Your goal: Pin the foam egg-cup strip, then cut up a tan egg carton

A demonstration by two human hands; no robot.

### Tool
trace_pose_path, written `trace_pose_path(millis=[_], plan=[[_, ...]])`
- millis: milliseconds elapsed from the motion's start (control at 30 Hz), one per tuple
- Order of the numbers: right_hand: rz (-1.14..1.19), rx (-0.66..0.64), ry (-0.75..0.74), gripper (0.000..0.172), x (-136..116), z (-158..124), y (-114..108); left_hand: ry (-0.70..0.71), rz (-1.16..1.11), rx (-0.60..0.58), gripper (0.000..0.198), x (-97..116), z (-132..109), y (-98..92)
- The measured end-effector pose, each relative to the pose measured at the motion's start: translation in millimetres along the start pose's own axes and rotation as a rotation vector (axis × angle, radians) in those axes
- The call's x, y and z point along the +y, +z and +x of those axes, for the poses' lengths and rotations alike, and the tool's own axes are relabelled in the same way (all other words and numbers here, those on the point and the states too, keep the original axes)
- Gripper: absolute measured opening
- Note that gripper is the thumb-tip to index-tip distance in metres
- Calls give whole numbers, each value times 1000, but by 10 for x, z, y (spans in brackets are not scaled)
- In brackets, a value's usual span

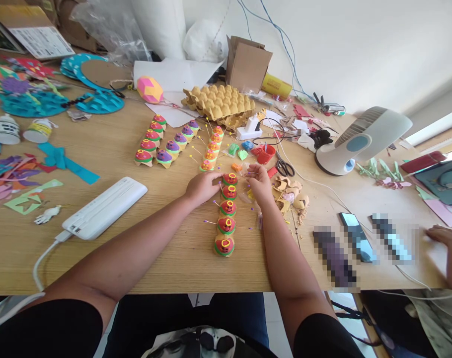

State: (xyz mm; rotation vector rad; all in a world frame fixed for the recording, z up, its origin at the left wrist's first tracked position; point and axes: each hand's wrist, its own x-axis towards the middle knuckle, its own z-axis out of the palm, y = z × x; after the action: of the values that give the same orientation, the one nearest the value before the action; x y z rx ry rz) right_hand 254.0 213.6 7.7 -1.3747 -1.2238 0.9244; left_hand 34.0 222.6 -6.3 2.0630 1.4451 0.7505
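Observation:
A strip cut from an egg carton (226, 226), painted red and green with yellow rings and faces like a caterpillar, lies lengthwise in front of me. Thin purple-tipped sticks jut from its sides. My left hand (203, 189) has thumb and fingers closed at the far end of this strip, on its left side. Across from it, my right hand (260, 183) is pinched just right of the same end, a small purple tip showing at its fingertips. Beyond my hands lies an orange strip (213, 146) with yellow-tipped sticks. Purple (179, 141) and red strips (151, 139) lie further left.
A white power bank (105, 208) with a cable lies left of my arm. Scissors (284, 165), a red cup (265, 154) and carton scraps (291, 194) are on the right, near a fan (360, 141). Phones (356, 236) and another person's hand (449, 248) are further right. Egg trays (218, 102) stand behind.

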Motion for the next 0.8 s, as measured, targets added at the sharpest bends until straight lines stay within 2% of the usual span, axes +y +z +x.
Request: trace_pose_path(millis=[233, 400, 533, 800], plan=[[-12, 186, -112, 38, 6, 43, -60, -46, -80, 45, 46, -5, 1, -46], [-77, 363, -185, 38, 10, 42, -105, -120, -317, 147, 24, -42, -14, -46], [-108, 520, -235, 36, 6, 37, -171, -113, -366, 230, 16, -57, -45, -50], [-115, 781, -367, 26, -147, 45, -403, 35, -223, 577, 18, 29, -70, -72]])
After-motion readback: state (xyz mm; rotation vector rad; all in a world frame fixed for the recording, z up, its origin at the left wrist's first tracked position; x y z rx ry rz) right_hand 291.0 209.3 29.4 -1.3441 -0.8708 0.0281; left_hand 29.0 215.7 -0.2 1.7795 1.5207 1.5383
